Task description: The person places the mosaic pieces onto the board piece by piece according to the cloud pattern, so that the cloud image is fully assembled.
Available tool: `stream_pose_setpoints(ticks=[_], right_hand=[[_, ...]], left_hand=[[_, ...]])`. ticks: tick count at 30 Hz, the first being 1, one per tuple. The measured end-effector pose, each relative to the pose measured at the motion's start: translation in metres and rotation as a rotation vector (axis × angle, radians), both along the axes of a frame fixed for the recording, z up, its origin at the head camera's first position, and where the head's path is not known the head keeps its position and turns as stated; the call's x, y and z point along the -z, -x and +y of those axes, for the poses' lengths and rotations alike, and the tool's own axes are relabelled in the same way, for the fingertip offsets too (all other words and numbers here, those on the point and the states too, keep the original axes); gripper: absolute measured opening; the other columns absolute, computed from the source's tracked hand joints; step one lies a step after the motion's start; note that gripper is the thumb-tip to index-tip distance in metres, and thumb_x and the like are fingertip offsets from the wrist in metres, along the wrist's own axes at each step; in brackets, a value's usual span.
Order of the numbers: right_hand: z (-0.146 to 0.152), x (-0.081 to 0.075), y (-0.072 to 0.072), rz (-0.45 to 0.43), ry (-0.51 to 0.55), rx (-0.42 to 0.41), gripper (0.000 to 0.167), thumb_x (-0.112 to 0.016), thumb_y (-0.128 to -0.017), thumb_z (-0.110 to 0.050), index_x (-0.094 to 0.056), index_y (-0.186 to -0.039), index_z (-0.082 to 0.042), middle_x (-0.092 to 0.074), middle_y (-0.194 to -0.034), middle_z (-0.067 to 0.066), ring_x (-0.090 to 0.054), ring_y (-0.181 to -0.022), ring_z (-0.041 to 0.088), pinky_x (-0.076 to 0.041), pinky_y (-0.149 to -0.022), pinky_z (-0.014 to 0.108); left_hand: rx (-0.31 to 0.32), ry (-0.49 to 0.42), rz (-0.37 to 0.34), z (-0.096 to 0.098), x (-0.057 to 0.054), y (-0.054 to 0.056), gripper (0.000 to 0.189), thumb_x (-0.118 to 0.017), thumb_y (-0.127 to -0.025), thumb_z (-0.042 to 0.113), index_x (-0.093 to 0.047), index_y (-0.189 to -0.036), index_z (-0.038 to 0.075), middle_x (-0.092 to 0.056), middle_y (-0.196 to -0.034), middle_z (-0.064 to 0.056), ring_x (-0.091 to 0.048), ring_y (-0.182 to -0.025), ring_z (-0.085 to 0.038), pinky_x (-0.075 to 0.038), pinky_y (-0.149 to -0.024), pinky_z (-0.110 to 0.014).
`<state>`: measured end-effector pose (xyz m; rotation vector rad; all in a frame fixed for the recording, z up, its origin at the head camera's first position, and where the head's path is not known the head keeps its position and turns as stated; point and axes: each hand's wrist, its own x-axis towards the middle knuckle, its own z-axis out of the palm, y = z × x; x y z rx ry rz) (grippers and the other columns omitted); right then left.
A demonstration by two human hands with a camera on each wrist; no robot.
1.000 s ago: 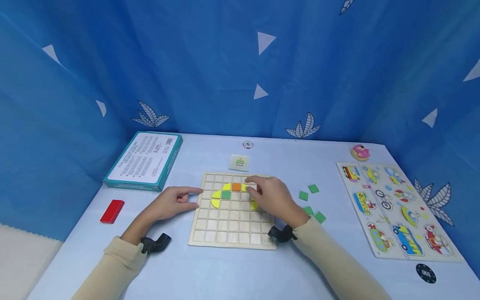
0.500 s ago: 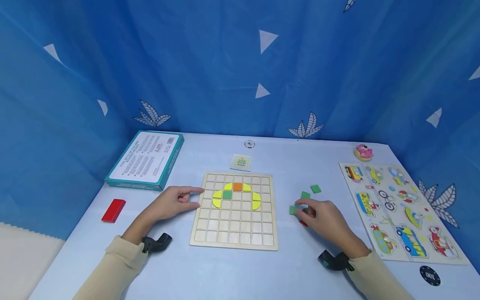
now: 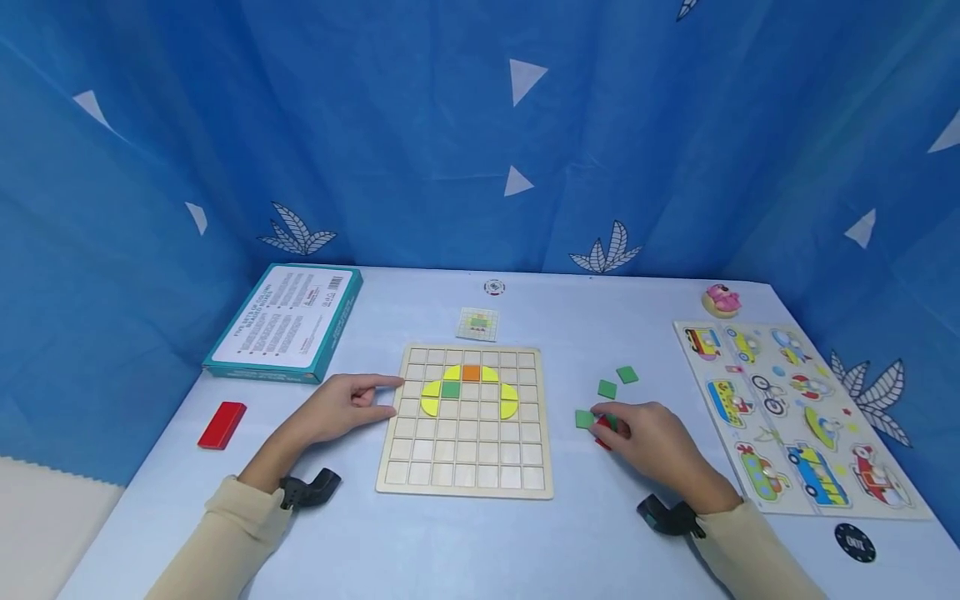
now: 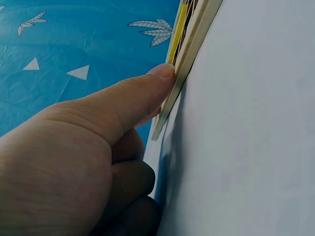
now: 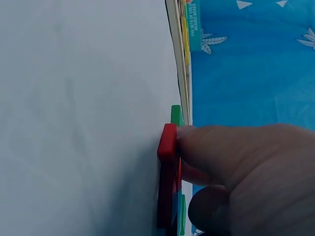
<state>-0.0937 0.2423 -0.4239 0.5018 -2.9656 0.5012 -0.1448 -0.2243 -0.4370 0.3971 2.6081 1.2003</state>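
The wooden grid board (image 3: pixel 465 475) lies mid-table with yellow quarter-round tiles (image 3: pixel 508 408), an orange square (image 3: pixel 471 373) and a green square (image 3: pixel 450 389) in its cells. My left hand (image 3: pixel 337 408) rests at the board's left edge with thumb and forefinger extended; in the left wrist view the thumb (image 4: pixel 123 103) meets the edge. Right of the board, my right hand (image 3: pixel 648 437) pinches a small red tile (image 3: pixel 603 424) between thumb and forefinger. Another red piece (image 5: pixel 168 142) is close by the thumb in the right wrist view. Green tiles (image 3: pixel 584 419) lie around the fingertips.
A small pattern card (image 3: pixel 477 324) and a poker chip (image 3: pixel 494 287) lie behind the board. At left are a teal-edged box (image 3: pixel 285 325) and a red block (image 3: pixel 222 425). At right are a vehicle puzzle (image 3: pixel 795 417), a pink figurine (image 3: pixel 722 301) and a black chip (image 3: pixel 855 542).
My right hand has moved from over the board rightward to the loose tiles, and a red tile now shows between its fingers. The left hand has stayed at the board's edge.
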Motion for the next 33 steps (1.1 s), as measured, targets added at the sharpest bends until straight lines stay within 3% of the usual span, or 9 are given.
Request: stream_pose_setpoints(ticks=[7, 20, 33], right_hand=[[0.000, 0.000, 0.000, 0.015, -0.010, -0.028, 0.029, -0.082, -0.088, -0.026, -0.078, -0.113, -0.013, -0.040, -0.055, -0.015, -0.037, -0.051, 0.004, -0.030, -0.049, 0.024], [-0.004, -0.008, 0.004, 0.050, 0.009, -0.038, 0.028, -0.083, -0.088, -0.029, -0.079, -0.111, -0.014, -0.040, -0.054, -0.016, -0.038, -0.050, 0.003, -0.031, -0.049, 0.025], [-0.057, -0.015, 0.019, 0.052, 0.084, -0.178, 0.028, -0.081, -0.089, -0.033, -0.080, -0.110, -0.015, -0.037, -0.053, -0.015, -0.034, -0.048, 0.002, -0.030, -0.049, 0.024]], left_hand=[[0.004, -0.004, 0.010, -0.001, 0.000, -0.001, 0.048, -0.081, -0.089, 0.035, -0.069, -0.133, 0.022, -0.039, -0.061, 0.004, -0.040, -0.058, -0.016, -0.039, -0.064, -0.029], [0.012, 0.003, 0.018, 0.001, -0.001, 0.000, 0.048, -0.081, -0.090, 0.035, -0.069, -0.134, 0.022, -0.039, -0.061, 0.004, -0.040, -0.058, -0.015, -0.041, -0.067, -0.029], [0.007, 0.005, 0.017, 0.002, 0.000, 0.001, 0.047, -0.082, -0.089, 0.034, -0.070, -0.133, 0.022, -0.040, -0.061, 0.004, -0.041, -0.058, -0.015, -0.042, -0.068, -0.029]])
